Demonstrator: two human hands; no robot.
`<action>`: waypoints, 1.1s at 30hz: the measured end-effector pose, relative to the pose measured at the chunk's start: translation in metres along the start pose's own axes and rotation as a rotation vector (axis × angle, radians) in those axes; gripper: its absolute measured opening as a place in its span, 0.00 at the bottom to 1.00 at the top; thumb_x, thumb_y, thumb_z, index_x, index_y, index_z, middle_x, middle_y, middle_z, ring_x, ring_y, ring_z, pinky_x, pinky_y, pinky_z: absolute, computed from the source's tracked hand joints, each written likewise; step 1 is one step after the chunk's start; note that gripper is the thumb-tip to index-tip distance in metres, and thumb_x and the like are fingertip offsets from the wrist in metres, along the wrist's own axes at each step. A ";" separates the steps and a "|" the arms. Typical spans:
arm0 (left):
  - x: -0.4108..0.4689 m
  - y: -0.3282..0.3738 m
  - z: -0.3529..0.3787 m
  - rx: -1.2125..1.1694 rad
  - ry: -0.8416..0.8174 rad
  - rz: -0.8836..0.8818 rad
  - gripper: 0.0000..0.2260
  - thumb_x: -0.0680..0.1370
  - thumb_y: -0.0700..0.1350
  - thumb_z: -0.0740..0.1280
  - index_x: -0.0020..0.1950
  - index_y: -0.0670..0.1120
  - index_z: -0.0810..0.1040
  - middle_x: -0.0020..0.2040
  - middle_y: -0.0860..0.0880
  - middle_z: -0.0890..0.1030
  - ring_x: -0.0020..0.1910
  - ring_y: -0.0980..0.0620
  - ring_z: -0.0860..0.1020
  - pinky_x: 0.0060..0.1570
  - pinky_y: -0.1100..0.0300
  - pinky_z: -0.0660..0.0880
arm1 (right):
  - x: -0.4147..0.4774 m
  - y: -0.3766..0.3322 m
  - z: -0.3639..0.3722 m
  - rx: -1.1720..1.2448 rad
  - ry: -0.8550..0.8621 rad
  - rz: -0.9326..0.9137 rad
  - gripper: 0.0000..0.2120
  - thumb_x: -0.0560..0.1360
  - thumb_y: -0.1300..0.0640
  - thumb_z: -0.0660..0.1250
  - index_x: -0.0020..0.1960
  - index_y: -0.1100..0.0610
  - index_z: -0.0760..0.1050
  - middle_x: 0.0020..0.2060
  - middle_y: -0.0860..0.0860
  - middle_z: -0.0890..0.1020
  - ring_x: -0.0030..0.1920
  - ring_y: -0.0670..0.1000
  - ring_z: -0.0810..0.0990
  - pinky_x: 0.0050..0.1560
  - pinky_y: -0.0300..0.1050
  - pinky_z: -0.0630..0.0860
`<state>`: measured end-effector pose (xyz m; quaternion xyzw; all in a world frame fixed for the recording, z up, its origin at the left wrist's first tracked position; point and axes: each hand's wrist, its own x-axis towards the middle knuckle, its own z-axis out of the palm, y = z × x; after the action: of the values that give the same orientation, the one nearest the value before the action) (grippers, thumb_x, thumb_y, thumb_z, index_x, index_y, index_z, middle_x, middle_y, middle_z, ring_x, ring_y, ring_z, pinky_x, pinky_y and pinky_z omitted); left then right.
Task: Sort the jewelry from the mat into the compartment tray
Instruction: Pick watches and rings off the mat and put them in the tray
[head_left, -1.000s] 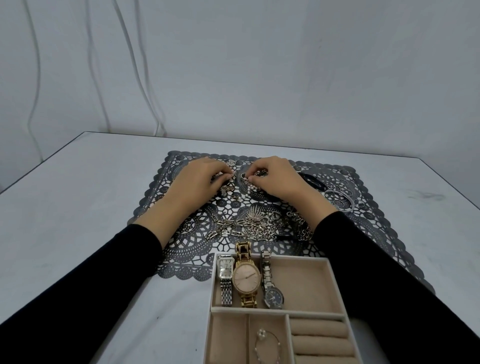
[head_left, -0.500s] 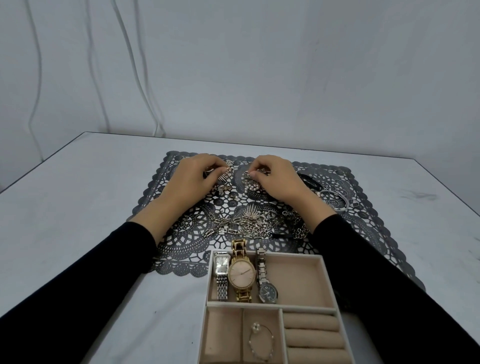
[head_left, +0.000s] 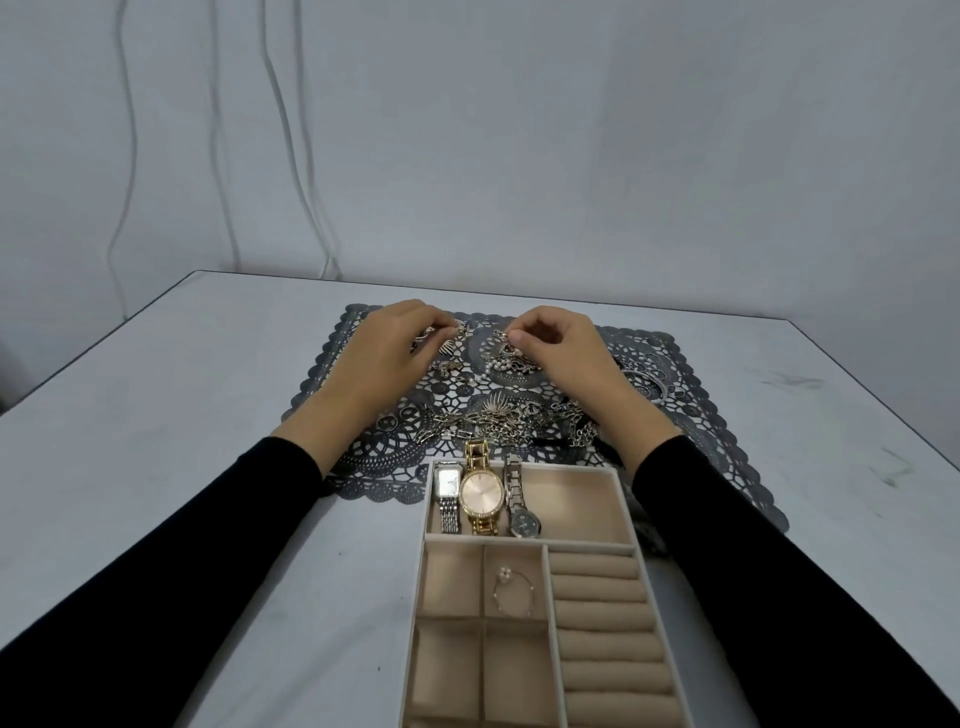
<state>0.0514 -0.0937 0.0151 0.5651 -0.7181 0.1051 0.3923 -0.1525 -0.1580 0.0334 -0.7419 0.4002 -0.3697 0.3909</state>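
A dark lace mat (head_left: 332, 364) lies on the grey table, strewn with silver chains and charms (head_left: 498, 421). Over its far part, my left hand (head_left: 384, 353) pinches one end of a thin silver piece (head_left: 460, 330). My right hand (head_left: 566, 353) pinches a pearl-beaded strand (head_left: 501, 364) that hangs down to the mat. The two hands are a short gap apart. In front of the mat stands the beige compartment tray (head_left: 618, 475). Its top compartment holds three watches (head_left: 482, 493); a small middle cell holds a thin bracelet (head_left: 514, 592).
Silver rings and hoops (head_left: 649, 374) lie at the mat's right side. The tray's right column has padded ring rolls (head_left: 597, 613). White cables (head_left: 280, 130) hang down the wall behind the table. The table's far edge runs just beyond the mat.
Both hands have lifted slightly and drawn apart, pulling the fine jewelry up from the mat. The view has shifted, showing more of the tray.
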 end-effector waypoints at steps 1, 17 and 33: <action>-0.004 0.003 -0.002 -0.005 0.009 -0.004 0.07 0.79 0.44 0.68 0.53 0.43 0.83 0.47 0.49 0.84 0.46 0.52 0.80 0.48 0.59 0.75 | -0.005 -0.002 -0.002 0.007 0.006 -0.001 0.04 0.76 0.57 0.68 0.48 0.56 0.80 0.40 0.48 0.81 0.44 0.49 0.79 0.49 0.58 0.81; -0.073 0.054 -0.047 -0.091 0.154 -0.026 0.06 0.77 0.43 0.71 0.51 0.42 0.83 0.45 0.51 0.83 0.44 0.62 0.77 0.49 0.77 0.69 | -0.094 -0.020 -0.023 0.014 0.061 -0.045 0.03 0.76 0.58 0.68 0.48 0.55 0.80 0.40 0.47 0.81 0.38 0.41 0.77 0.40 0.29 0.73; -0.111 0.086 -0.070 -0.273 0.163 -0.088 0.06 0.76 0.43 0.72 0.51 0.44 0.84 0.46 0.53 0.84 0.48 0.57 0.81 0.53 0.65 0.76 | -0.148 -0.021 -0.024 0.023 0.001 -0.120 0.03 0.75 0.60 0.69 0.45 0.55 0.81 0.45 0.56 0.83 0.45 0.52 0.79 0.53 0.48 0.78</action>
<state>0.0117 0.0575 0.0112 0.5270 -0.6662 0.0349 0.5265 -0.2268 -0.0260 0.0264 -0.7597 0.3509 -0.3976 0.3764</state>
